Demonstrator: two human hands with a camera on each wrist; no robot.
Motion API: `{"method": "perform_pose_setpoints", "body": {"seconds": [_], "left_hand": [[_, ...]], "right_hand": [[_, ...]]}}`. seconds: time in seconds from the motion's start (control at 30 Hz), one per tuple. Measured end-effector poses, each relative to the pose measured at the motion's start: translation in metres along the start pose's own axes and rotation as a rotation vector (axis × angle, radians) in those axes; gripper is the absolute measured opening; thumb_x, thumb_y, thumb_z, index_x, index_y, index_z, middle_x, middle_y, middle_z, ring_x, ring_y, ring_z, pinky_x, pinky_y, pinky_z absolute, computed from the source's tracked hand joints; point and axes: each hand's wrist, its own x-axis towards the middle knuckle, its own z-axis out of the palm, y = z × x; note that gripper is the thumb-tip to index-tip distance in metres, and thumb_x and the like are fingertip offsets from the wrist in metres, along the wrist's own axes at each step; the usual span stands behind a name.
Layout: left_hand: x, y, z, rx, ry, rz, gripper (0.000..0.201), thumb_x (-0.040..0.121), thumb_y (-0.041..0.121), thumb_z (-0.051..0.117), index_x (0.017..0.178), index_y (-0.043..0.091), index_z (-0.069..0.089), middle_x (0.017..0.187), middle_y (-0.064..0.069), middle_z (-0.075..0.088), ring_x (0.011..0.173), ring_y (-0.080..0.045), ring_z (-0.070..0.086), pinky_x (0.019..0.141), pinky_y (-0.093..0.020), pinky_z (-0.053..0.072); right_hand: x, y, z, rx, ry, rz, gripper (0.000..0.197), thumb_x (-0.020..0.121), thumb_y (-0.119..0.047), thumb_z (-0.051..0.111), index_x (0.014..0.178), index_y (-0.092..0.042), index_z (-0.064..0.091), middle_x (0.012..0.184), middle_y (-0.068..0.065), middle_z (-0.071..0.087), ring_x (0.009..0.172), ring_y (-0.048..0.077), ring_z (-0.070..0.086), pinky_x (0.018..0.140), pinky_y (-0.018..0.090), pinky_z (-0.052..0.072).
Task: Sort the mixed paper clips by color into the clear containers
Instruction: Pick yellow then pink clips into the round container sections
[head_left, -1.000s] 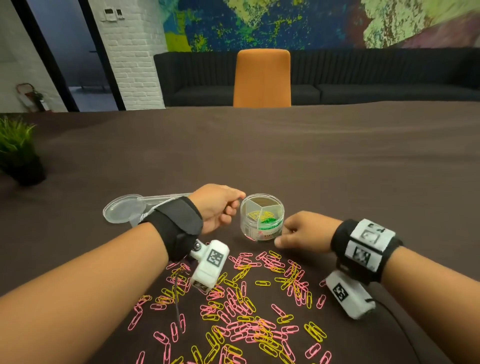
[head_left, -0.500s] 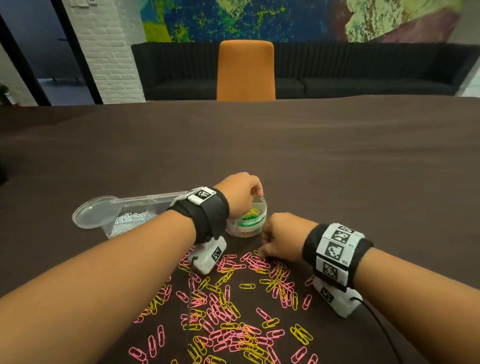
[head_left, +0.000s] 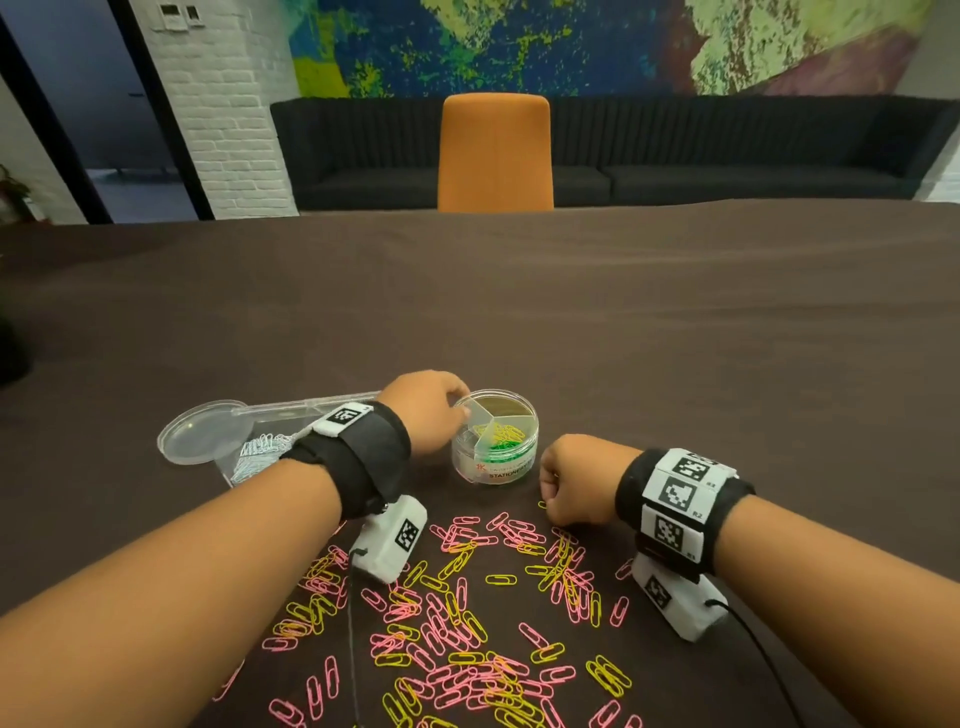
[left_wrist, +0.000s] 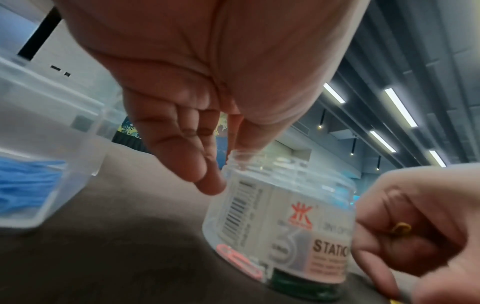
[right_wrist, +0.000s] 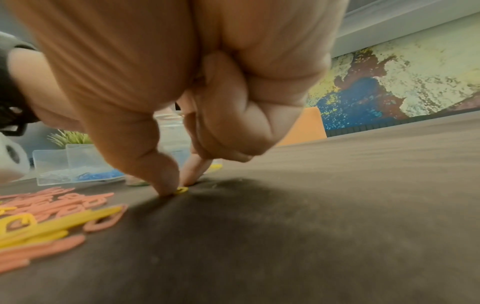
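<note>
A round clear divided container (head_left: 498, 470) holds yellow and green clips; in the left wrist view its labelled wall (left_wrist: 280, 216) is close up. My left hand (head_left: 461, 411) is at its left rim, fingers (left_wrist: 197, 160) straight and pointing down, nothing in them. Pink and yellow paper clips (head_left: 467, 623) lie scattered on the dark table in front of me. My right hand (head_left: 546, 506) is at the pile's far edge, right of the container. Its thumb and forefinger (right_wrist: 168, 185) pinch a yellow clip (right_wrist: 182, 190) against the table; yellow also shows inside its curled fingers (left_wrist: 401, 228).
A clear rectangular box (head_left: 249, 457) with pale blue clips stands left of the round container, and a round clear lid (head_left: 205, 431) lies beside it. An orange chair (head_left: 496, 150) stands at the table's far edge. Wrist camera cables trail over the clips.
My left hand moved from beside the container to over it, then settled at its left rim with fingers straightened. My right hand slid a little from the container to the pile's edge.
</note>
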Motion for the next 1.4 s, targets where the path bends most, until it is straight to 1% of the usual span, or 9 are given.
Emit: {"method": "perform_pose_setpoints", "body": {"seconds": [0.13,0.3,0.4,0.53,0.63,0.8,1.03,1.33,1.4], "left_hand": [[-0.014,0.002,0.0,0.059,-0.012,0.031,0.036,0.102,0.027,0.043,0.134,0.033,0.059,0.133,0.005,0.062,0.103,-0.02,0.064,0.096,-0.029,0.048],[-0.022,0.006,0.001,0.186,-0.041,0.096,0.04,0.103,0.022,0.032,0.135,0.032,0.054,0.128,-0.004,0.064,0.113,-0.026,0.06,0.097,-0.041,0.05],[-0.022,0.005,0.001,0.206,-0.062,0.109,0.043,0.104,0.021,0.031,0.141,0.034,0.049,0.133,-0.005,0.061,0.117,-0.026,0.059,0.098,-0.04,0.049],[-0.02,0.008,0.002,0.253,-0.103,0.099,0.049,0.103,0.013,0.032,0.147,0.035,0.041,0.139,-0.006,0.057,0.119,-0.026,0.058,0.099,-0.04,0.049],[-0.018,0.01,0.003,0.264,-0.108,0.089,0.055,0.1,0.008,0.035,0.147,0.038,0.039,0.141,-0.005,0.055,0.121,-0.026,0.057,0.098,-0.04,0.049],[-0.018,0.01,0.006,0.263,-0.1,0.071,0.062,0.098,0.006,0.037,0.147,0.043,0.035,0.146,-0.004,0.051,0.125,-0.027,0.055,0.099,-0.042,0.05],[-0.018,0.007,0.01,0.21,-0.102,0.048,0.062,0.099,0.008,0.038,0.149,0.044,0.032,0.149,-0.003,0.048,0.13,-0.026,0.051,0.104,-0.042,0.046],[-0.02,0.003,0.008,0.068,-0.093,0.057,0.051,0.103,0.014,0.038,0.147,0.039,0.04,0.148,-0.002,0.05,0.128,-0.025,0.053,0.105,-0.038,0.045],[-0.024,0.003,0.005,-0.084,-0.087,0.021,0.048,0.105,0.023,0.038,0.151,0.037,0.034,0.147,-0.002,0.05,0.108,-0.025,0.066,0.09,-0.033,0.054]], "right_hand": [[0.0,0.005,-0.002,0.027,0.044,0.032,0.007,0.085,-0.018,0.066,0.091,-0.018,0.069,0.09,-0.003,0.067,0.076,0.011,0.059,0.071,0.024,0.052],[0.002,0.008,-0.002,-0.046,-0.039,0.083,0.021,0.083,-0.027,0.068,0.097,-0.011,0.071,0.097,0.006,0.071,0.092,0.023,0.067,0.083,0.035,0.059],[0.001,0.009,-0.01,-0.077,-0.049,0.071,0.021,0.084,-0.032,0.066,0.091,-0.012,0.068,0.089,0.005,0.069,0.083,0.021,0.065,0.074,0.031,0.057],[0.004,0.003,-0.042,0.036,0.192,-0.014,0.014,0.083,-0.026,0.062,0.073,-0.021,0.055,0.073,-0.003,0.058,0.068,0.016,0.053,0.061,0.027,0.043],[0.011,-0.015,-0.059,0.033,0.234,-0.07,0.015,0.083,-0.024,0.064,0.072,-0.022,0.054,0.072,-0.005,0.058,0.066,0.014,0.052,0.06,0.027,0.042],[0.029,-0.041,-0.061,-0.151,0.195,-0.094,0.002,0.085,-0.019,0.061,0.084,-0.02,0.061,0.086,0.0,0.065,0.076,0.017,0.057,0.068,0.028,0.049],[0.031,-0.043,-0.056,-0.117,0.241,-0.13,0.025,0.079,-0.021,0.074,0.101,-0.029,0.065,0.095,-0.009,0.066,0.089,0.014,0.062,0.081,0.032,0.054],[0.021,-0.026,-0.056,-0.048,0.286,-0.22,0.034,0.087,-0.002,0.058,0.1,-0.03,0.07,0.098,-0.011,0.069,0.093,0.012,0.065,0.089,0.035,0.054],[0.018,-0.023,-0.053,-0.113,0.276,-0.219,0.038,0.087,-0.001,0.057,0.103,-0.033,0.069,0.105,-0.01,0.062,0.098,0.014,0.061,0.09,0.037,0.053]]}}
